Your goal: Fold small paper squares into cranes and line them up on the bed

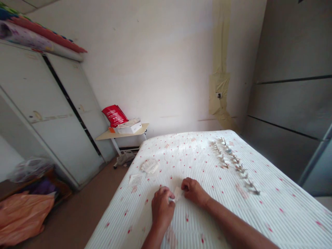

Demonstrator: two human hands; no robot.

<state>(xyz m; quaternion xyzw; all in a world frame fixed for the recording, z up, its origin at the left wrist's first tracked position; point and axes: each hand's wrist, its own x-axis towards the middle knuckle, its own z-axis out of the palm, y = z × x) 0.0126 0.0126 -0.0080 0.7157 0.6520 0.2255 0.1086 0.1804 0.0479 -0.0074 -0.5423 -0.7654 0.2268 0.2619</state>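
Both my hands rest on a white bed cover with small red dots [207,214]. My left hand [162,207] and my right hand [193,191] are closed in a pinch on one small piece of pale paper [177,194], held between them against the cover. A row of several small folded paper figures [234,164] runs along the right side of the bed, away from my hands. A little stack of paper sheets [149,166] and one single square sheet [135,179] lie to the upper left of my hands.
A small side table [121,135] with a red bag [114,115] and white boxes stands by the far wall. A grey wardrobe [52,114] fills the left side, with plastic bags [23,212] on the floor. A dark panelled wall is at the right.
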